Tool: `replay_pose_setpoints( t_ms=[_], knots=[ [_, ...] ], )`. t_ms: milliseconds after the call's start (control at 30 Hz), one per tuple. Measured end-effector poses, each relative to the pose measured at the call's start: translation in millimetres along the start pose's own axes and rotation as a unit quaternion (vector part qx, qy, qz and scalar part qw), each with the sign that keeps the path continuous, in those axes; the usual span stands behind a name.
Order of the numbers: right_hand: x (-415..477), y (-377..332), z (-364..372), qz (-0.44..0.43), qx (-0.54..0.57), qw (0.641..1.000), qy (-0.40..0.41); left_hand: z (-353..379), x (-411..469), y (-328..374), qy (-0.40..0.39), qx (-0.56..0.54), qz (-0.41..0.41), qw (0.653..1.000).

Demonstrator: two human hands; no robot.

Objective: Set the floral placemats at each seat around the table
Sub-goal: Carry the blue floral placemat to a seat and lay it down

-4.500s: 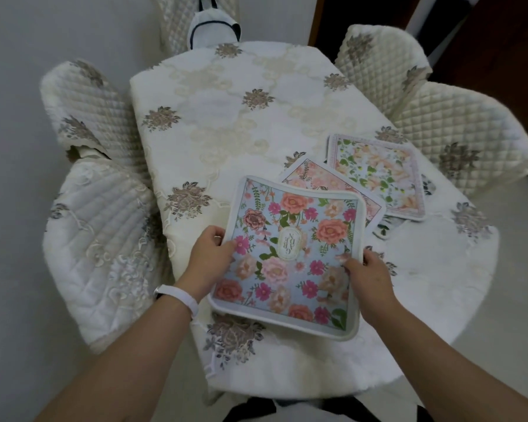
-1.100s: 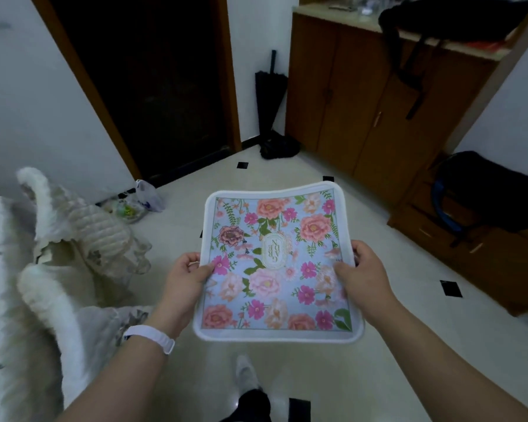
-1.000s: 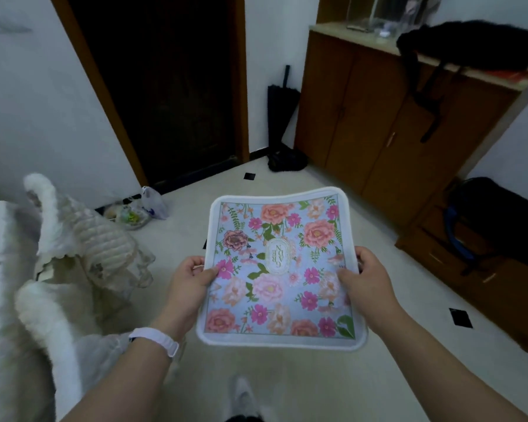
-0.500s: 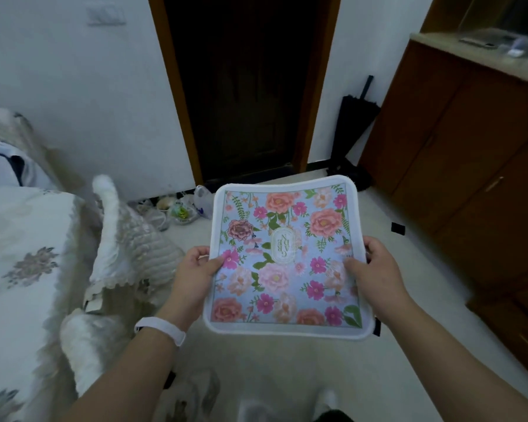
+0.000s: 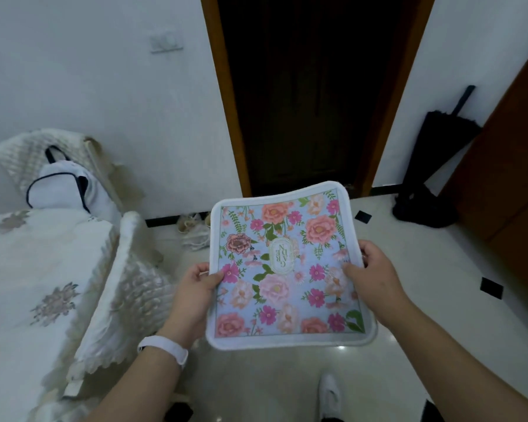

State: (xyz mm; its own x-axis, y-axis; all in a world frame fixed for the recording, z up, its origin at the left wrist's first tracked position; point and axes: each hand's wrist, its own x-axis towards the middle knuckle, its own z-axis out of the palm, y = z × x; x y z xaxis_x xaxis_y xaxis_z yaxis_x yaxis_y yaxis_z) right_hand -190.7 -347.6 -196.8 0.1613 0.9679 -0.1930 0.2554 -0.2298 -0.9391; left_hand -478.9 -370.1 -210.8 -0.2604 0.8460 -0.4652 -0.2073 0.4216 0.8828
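floral placemat [image 5: 287, 271] held in the air over the pale floor [image 5: 439, 300], clear of the table [image 5: 28, 269] at frame left. left hand [image 5: 192, 295] clamps its left edge, thumb on top; right hand [image 5: 371, 277] clamps the right edge likewise. fingers beneath the mat hidden. table cut off by left frame edge; a quilted chair [image 5: 125, 300] stands against its near edge. doorway [image 5: 311, 95] interior too dark to read. white shoe [image 5: 329, 397] partly cut off at bottom.
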Motion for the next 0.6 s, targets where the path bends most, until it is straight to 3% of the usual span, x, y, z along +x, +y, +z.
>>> replay_pose_setpoints(
  t_ms=[267,600],
  knots=[
    [128,-33,-32,-0.02,0.012,0.998,-0.058,65,66,48,0.032,-0.035,0.039,0.998],
    [221,-67,55,-0.012,-0.015,0.988,-0.154,28,129,66,0.141,-0.101,0.022,0.985]
  ],
)
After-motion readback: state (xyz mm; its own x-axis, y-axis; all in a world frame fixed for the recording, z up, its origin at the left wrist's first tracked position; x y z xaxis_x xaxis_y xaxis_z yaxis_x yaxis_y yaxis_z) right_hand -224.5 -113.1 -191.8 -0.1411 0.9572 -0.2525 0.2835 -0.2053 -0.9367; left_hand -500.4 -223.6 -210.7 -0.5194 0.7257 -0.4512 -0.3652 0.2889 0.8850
